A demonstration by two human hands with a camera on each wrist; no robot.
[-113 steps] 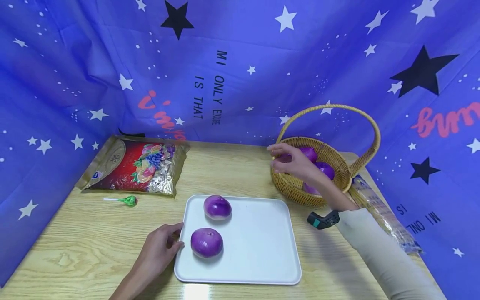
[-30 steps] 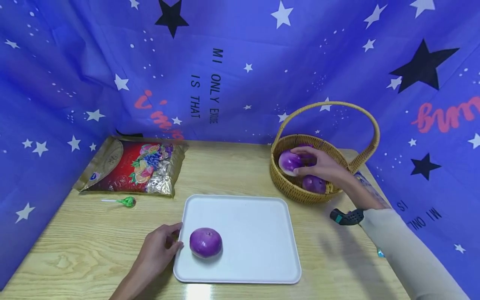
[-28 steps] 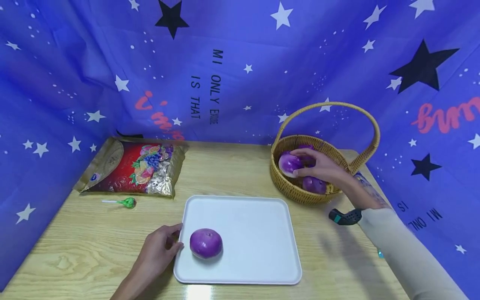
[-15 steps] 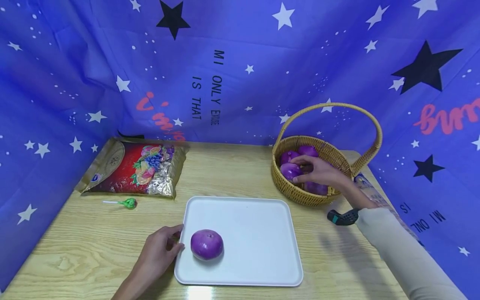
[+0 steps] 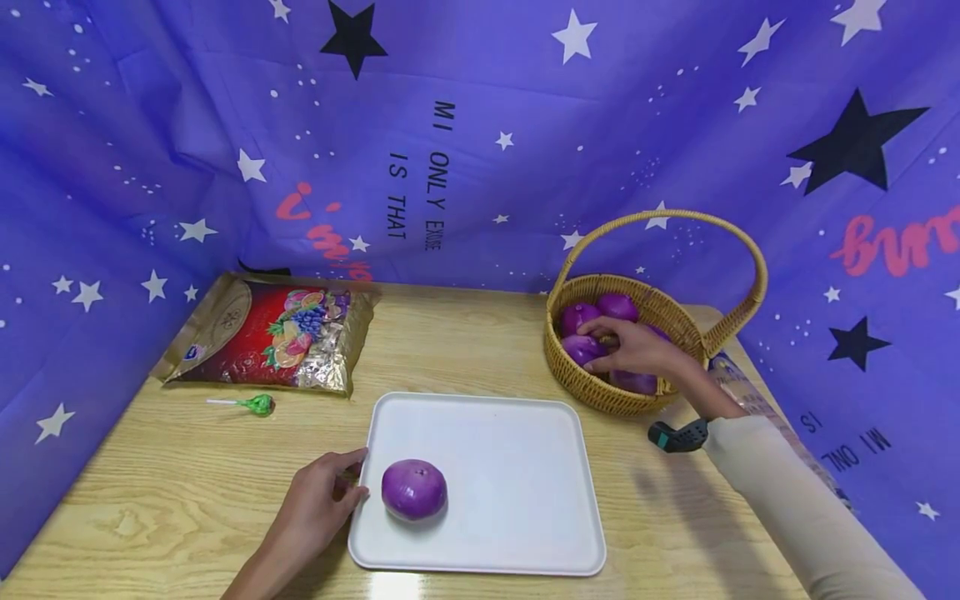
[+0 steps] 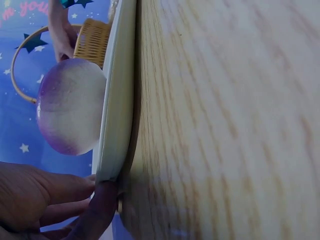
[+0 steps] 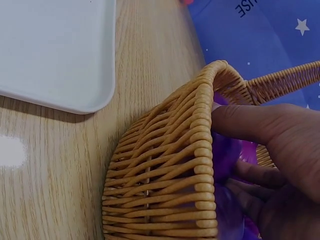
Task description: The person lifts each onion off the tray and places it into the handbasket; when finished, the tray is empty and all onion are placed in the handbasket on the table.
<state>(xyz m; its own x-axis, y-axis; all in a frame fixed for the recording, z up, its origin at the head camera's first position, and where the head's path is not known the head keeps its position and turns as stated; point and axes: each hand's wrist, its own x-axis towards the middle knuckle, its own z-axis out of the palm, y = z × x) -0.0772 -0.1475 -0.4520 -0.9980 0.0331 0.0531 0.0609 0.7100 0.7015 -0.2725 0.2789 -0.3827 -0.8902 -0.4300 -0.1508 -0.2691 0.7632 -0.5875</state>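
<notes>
My right hand (image 5: 637, 346) reaches into the wicker basket (image 5: 600, 400) at the back right, with thumb and fingers round a purple turnip (image 5: 581, 350) low against the basket's left side. More purple turnips (image 5: 617, 307) lie around it; the hand partly covers some. In the right wrist view the basket wall (image 7: 165, 165) hides part of the held one. My left hand (image 5: 311, 504) pinches the left edge of the white tray (image 5: 517, 483) between thumb and fingers. A single turnip (image 5: 414, 490), purple on top and white below, sits at the tray's left.
A red and gold candy bag (image 5: 277, 333) lies at the back left, with a green lollipop (image 5: 258, 405) in front of it. Behind the basket's right side is a clear printed packet (image 5: 738, 387). Blue starry cloth (image 5: 480, 167) walls the table's back and sides.
The tray's rear turnip went into the basket in my right hand, which has since lowered it among the others. My left hand stays at the tray edge.
</notes>
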